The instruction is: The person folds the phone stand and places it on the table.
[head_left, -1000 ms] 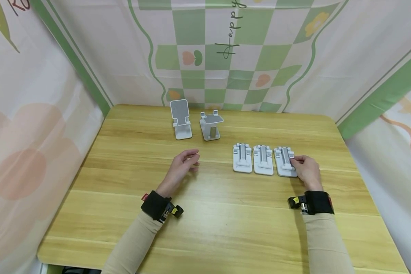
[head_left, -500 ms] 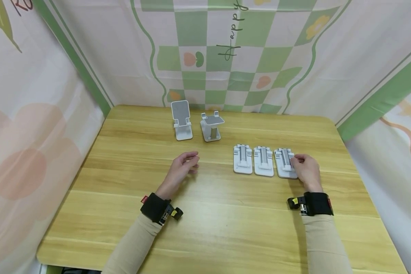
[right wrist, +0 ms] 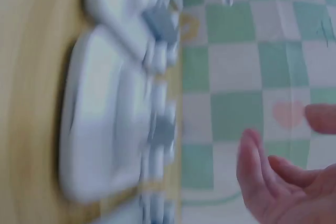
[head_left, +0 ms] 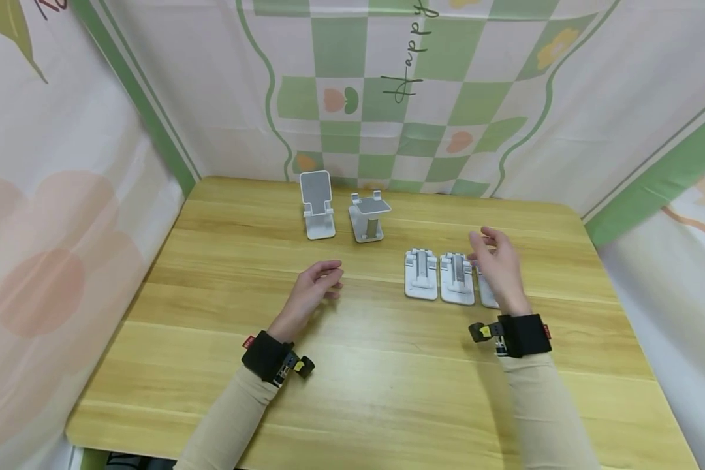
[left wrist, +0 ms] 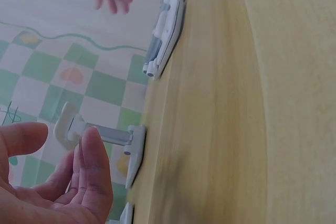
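Three folded white phone stands lie flat in a row right of centre: the left one (head_left: 421, 287), the middle one (head_left: 457, 290) and the right one (head_left: 486, 292). My right hand (head_left: 501, 271) is raised over the right one and hides much of it. Its fingers are loosely bent, thumb apart, with nothing held, as the right wrist view also shows. My left hand (head_left: 310, 292) hovers left of the row, relaxed and holding nothing. Beyond it, at the back, stand two unfolded phone stands: one with its plate upright (head_left: 316, 199), the other with its plate tipped level (head_left: 371, 207).
Everything sits on a wooden table (head_left: 376, 391). A checked curtain (head_left: 382, 130) hangs right behind its back edge, and more printed cloth (head_left: 64, 261) closes in the left side. Each wrist wears a black strap with a small camera.
My right hand has let go of the right folded stand's edge, lifted and moved left and away over it. My left hand stays put. The head view has shifted slightly.
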Available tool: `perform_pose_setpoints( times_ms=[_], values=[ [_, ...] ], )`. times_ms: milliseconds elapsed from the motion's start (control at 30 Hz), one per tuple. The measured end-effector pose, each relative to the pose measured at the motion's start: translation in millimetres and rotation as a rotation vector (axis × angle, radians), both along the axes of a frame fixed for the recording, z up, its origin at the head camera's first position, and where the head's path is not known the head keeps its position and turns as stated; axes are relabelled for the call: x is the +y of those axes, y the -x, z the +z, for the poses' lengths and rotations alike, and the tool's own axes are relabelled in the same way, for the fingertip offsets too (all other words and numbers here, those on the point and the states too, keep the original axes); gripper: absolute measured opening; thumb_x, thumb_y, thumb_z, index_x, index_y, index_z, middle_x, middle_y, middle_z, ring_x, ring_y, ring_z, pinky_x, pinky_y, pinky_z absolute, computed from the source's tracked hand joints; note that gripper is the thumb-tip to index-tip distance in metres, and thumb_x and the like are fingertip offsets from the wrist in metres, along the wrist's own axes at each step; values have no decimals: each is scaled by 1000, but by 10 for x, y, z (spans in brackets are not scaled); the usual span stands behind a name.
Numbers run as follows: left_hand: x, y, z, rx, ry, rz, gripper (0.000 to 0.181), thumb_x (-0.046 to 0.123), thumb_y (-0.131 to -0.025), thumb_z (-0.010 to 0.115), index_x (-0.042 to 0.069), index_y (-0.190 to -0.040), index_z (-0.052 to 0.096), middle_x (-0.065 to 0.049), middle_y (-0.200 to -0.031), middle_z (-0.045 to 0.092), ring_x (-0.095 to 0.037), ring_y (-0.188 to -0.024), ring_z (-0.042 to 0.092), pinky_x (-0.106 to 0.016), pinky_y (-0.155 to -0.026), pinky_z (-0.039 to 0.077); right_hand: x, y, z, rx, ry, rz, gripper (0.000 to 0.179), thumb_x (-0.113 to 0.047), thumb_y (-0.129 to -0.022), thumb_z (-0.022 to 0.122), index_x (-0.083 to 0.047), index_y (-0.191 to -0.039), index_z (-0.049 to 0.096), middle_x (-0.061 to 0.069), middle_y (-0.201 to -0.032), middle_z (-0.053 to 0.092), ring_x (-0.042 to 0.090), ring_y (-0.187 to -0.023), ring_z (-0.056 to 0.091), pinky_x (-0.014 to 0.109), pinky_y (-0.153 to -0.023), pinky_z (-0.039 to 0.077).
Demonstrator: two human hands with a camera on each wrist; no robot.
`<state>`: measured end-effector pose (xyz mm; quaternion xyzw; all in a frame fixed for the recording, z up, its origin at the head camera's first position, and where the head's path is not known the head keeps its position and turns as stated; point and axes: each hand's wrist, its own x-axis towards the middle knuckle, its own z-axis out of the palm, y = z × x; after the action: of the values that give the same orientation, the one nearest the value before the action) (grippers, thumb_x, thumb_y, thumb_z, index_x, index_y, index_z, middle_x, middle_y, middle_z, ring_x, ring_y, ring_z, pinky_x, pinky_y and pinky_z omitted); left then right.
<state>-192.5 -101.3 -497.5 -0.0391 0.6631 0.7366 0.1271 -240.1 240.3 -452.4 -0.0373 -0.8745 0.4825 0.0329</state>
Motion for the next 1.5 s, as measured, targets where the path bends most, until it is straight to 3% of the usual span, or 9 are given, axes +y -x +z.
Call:
perform_pose_setpoints(
  times_ms=[133, 267, 467, 633, 733, 900, 1167, 1500],
  values=[
    [3, -7, -16, 15, 18, 12, 48, 24, -94, 57, 0, -133, 48, -24, -127, 52, -34, -105, 55, -49, -91, 48, -247, 95, 46, -58, 194, 70, 82, -58, -91, 42, -5, -150, 20, 16, -136, 41, 33, -102, 58, 42, -92, 49],
    [12, -7, -19, 20, 20, 19, 47, 23, -94, 57, -1, -133, 49, -23, -126, 53, -35, -105, 55, -49, -91, 48, -462, 191, 52, -78, 296, 131, 82, -57, -91, 45, -4, -149, 21, 18, -141, 39, 32, -110, 54, 48, -99, 43],
    [51, -7, -1, 16, 12, 10, 46, 23, -93, 58, -1, -132, 49, -22, -126, 54, -30, -102, 57, -50, -92, 48, -756, 313, 32, -118, 310, 161, 83, -57, -90, 47, 0, -147, 24, 23, -142, 38, 34, -121, 46, 48, -104, 37],
    [67, -18, 11, 18, -6, -5, 48, 25, -93, 58, 0, -133, 49, -24, -129, 51, -35, -107, 54, -51, -94, 46, -960, 392, -2, -213, 332, 171, 85, -59, -89, 48, -1, -147, 25, 22, -143, 36, 35, -123, 44, 46, -102, 40],
    [85, -5, -22, 18, -13, 9, 47, 25, -93, 59, 0, -132, 50, -24, -128, 52, -36, -107, 54, -50, -93, 47, -1066, 430, -19, -249, 372, 216, 83, -56, -91, 48, -2, -148, 23, 20, -146, 34, 36, -121, 46, 47, -100, 42],
    [103, -6, -30, 29, -2, 27, 46, 22, -93, 58, -1, -131, 50, -23, -125, 54, -31, -102, 58, -48, -90, 49, -1231, 497, -61, -240, 430, 271, 82, -51, -92, 49, 0, -149, 21, 20, -149, 30, 38, -120, 47, 46, -100, 42],
    [88, -16, -46, 37, 11, 30, 45, 21, -94, 57, -1, -132, 50, -18, -122, 56, -32, -102, 58, -44, -86, 52, -1430, 572, -123, -205, 487, 294, 80, -53, -91, 51, -2, -147, 26, 17, -146, 36, 38, -116, 50, 49, -100, 42],
    [62, -53, -59, 23, 3, 27, 47, 21, -93, 57, -3, -132, 49, -20, -124, 55, -36, -105, 56, -48, -90, 49, -1574, 634, -172, -251, 625, 247, 67, -45, -95, 47, -1, -143, 31, 18, -142, 39, 36, -118, 49, 44, -102, 40]
  ],
)
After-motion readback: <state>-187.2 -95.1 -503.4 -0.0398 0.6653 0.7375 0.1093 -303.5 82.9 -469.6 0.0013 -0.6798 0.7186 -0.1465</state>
